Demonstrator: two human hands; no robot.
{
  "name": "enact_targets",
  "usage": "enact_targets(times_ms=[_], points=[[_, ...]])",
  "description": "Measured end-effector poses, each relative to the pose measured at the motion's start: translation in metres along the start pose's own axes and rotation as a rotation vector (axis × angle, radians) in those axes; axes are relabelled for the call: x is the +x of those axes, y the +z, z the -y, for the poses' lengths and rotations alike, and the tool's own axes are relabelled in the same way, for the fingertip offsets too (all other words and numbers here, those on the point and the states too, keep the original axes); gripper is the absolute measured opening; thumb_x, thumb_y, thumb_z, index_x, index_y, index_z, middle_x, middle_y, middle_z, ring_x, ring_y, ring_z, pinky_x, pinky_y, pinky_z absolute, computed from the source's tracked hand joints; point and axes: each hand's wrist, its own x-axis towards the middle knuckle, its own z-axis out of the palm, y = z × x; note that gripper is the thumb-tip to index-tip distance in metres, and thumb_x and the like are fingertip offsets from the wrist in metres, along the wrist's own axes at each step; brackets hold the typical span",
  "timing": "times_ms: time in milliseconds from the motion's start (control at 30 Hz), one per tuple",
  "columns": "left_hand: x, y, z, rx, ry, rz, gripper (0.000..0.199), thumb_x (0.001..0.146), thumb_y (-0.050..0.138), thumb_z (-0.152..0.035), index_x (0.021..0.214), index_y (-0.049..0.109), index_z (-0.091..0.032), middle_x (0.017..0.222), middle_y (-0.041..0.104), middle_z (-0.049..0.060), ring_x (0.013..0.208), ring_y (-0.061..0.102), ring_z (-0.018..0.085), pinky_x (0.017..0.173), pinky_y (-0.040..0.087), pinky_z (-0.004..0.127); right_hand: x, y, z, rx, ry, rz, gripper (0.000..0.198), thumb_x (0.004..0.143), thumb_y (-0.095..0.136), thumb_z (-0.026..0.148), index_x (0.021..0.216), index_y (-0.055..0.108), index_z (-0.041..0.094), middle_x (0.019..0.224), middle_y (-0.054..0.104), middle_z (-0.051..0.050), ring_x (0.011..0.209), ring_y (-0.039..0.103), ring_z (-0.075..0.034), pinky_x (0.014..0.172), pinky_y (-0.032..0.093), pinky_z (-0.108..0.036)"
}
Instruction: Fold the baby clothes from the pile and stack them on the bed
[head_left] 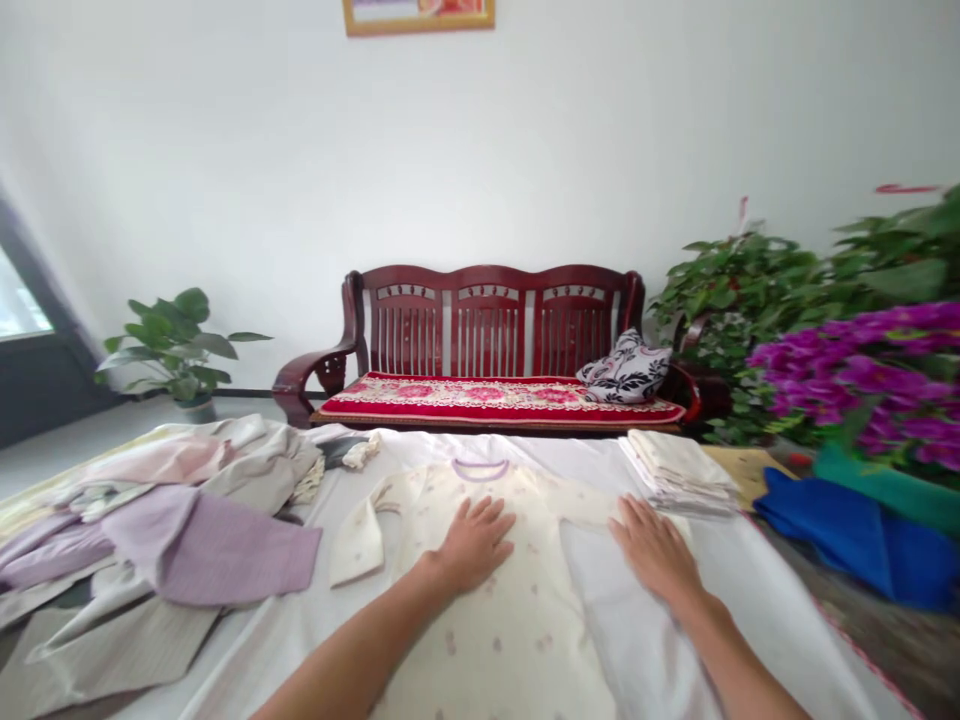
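Note:
A cream long-sleeved top [496,610] with small printed motifs and a lilac neckline lies spread out in front of me. My left hand [478,543] rests flat on its chest, fingers stretched out. On the right, my right hand [654,545] lies flat over the end of the sleeve, which reaches out sideways toward a folded stack. The left sleeve [360,545] bends downward, away from both hands. Beneath the top is a white cloth [630,620] covering the table. The lower hem runs out of view at the bottom.
A loose heap of clothes [217,545] covers the left side. Folded pale garments [679,470] sit at the back right, near a blue cloth [862,535] and purple flowers [870,375]. Behind stand a wooden bench [487,330] with a cushion [630,370] and a potted plant [176,345].

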Motion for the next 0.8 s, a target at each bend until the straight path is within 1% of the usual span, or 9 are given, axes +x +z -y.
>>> enact_targets(times_ms=[67,133,267,400,500,567,633,700,800], points=[[-0.022,-0.017,0.013,0.014,-0.089,-0.034,0.038,0.095,0.042,-0.03,0.128,0.061,-0.029,0.137,0.059,0.006,0.132,0.047,0.026,0.114,0.029,0.047,0.0,0.002,-0.001,-0.013,-0.032,-0.02,0.048,0.093,0.036,0.033,0.134,0.056,0.019,0.146,0.052,-0.014,0.138,0.042,-0.03,0.109,0.036,-0.052],[-0.048,-0.034,0.028,0.062,-0.233,-0.074,0.034,0.09,0.045,-0.022,0.115,0.067,-0.025,0.12,0.066,0.007,0.117,0.055,0.025,0.106,0.036,0.042,0.001,0.003,-0.003,-0.023,-0.04,-0.031,0.047,0.092,0.037,0.033,0.132,0.057,0.018,0.145,0.053,-0.015,0.137,0.044,-0.03,0.108,0.038,-0.051],[-0.104,-0.057,0.055,0.236,-0.51,-0.135,0.039,0.079,0.054,-0.025,0.116,0.064,-0.024,0.119,0.061,0.01,0.112,0.052,0.03,0.098,0.039,0.044,0.003,0.007,-0.007,-0.024,-0.067,-0.067,0.045,0.091,0.039,0.032,0.129,0.059,0.02,0.141,0.056,-0.015,0.134,0.046,-0.03,0.105,0.04,-0.049],[-0.143,-0.056,0.075,0.274,-0.572,-0.107,0.057,0.074,0.054,-0.021,0.131,0.054,-0.025,0.125,0.057,0.011,0.111,0.053,0.028,0.093,0.041,0.04,0.005,0.014,-0.01,-0.076,-0.084,-0.099,0.045,0.092,0.037,0.033,0.129,0.059,0.019,0.14,0.057,-0.015,0.133,0.048,-0.029,0.106,0.04,-0.046],[-0.153,-0.055,0.094,0.145,-0.595,-0.143,0.053,0.077,0.049,-0.016,0.13,0.054,-0.025,0.122,0.062,0.008,0.106,0.059,0.024,0.086,0.044,0.032,0.006,0.019,-0.012,-0.11,-0.084,-0.12,0.047,0.094,0.034,0.035,0.13,0.059,0.017,0.14,0.058,-0.015,0.133,0.048,-0.028,0.106,0.039,-0.044],[-0.154,-0.063,0.112,0.017,-0.65,-0.211,0.045,0.082,0.045,-0.017,0.124,0.057,-0.026,0.113,0.068,0.005,0.1,0.063,0.021,0.08,0.044,0.028,0.006,0.022,-0.014,-0.111,-0.091,-0.122,0.047,0.095,0.033,0.035,0.129,0.06,0.018,0.139,0.058,-0.014,0.132,0.049,-0.028,0.106,0.04,-0.044],[-0.153,-0.08,0.133,-0.045,-0.739,-0.34,0.04,0.087,0.041,-0.018,0.121,0.06,-0.026,0.105,0.071,0.003,0.095,0.065,0.02,0.075,0.044,0.026,0.007,0.023,-0.015,-0.096,-0.093,-0.129,0.048,0.095,0.033,0.037,0.129,0.06,0.017,0.138,0.059,-0.014,0.131,0.05,-0.028,0.105,0.041,-0.043],[-0.15,-0.1,0.154,-0.023,-0.82,-0.486,0.039,0.09,0.039,-0.021,0.122,0.061,-0.024,0.101,0.073,0.004,0.092,0.066,0.021,0.072,0.043,0.025,0.006,0.023,-0.015,-0.077,-0.093,-0.147,0.05,0.096,0.031,0.038,0.13,0.059,0.014,0.137,0.06,-0.015,0.129,0.052,-0.028,0.104,0.042,-0.044],[-0.146,-0.123,0.182,0.051,-0.9,-0.55,0.037,0.092,0.041,-0.024,0.121,0.063,-0.024,0.098,0.074,0.007,0.09,0.067,0.023,0.069,0.043,0.026,0.006,0.021,-0.015,-0.06,-0.099,-0.175,0.052,0.097,0.029,0.038,0.129,0.059,0.011,0.135,0.06,-0.017,0.127,0.054,-0.029,0.103,0.043,-0.045]])
